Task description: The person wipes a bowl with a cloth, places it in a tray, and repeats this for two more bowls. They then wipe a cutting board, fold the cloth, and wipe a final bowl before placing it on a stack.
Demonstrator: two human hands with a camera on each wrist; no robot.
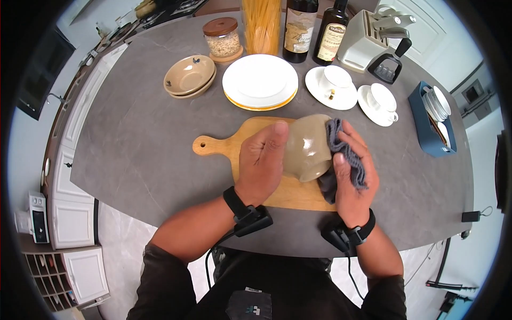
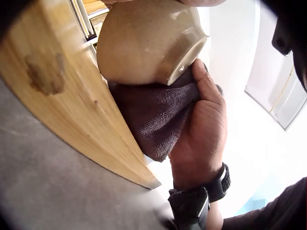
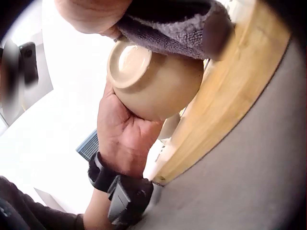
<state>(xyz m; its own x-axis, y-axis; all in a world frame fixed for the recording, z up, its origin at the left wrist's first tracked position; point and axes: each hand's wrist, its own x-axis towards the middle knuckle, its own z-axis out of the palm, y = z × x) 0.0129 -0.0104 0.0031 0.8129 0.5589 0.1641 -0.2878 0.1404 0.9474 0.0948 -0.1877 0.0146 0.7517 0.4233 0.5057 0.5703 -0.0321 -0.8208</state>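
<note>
A beige glazed bowl (image 1: 308,150) is tipped on its side above the wooden cutting board (image 1: 249,128). My left hand (image 1: 262,160) holds it from the left, thumb upward, most fingers hidden behind it. On the other side, my right hand (image 1: 358,184) grips a dark grey cloth (image 1: 341,141) and presses it to the bowl. One end of the cloth hangs below the bowl in the left wrist view. The bowl's foot ring (image 3: 128,67) faces the camera in the right wrist view, with the left palm (image 3: 129,139) against the bowl's side.
Beyond the board stand two stacked brown bowls (image 1: 189,74), white plates (image 1: 260,80) and two white cups on saucers (image 1: 330,96). Behind are a lidded jar (image 1: 222,40), spaghetti (image 1: 261,24), dark bottles (image 1: 330,40) and a knife block (image 1: 362,40). A blue bin (image 1: 426,128) sits right.
</note>
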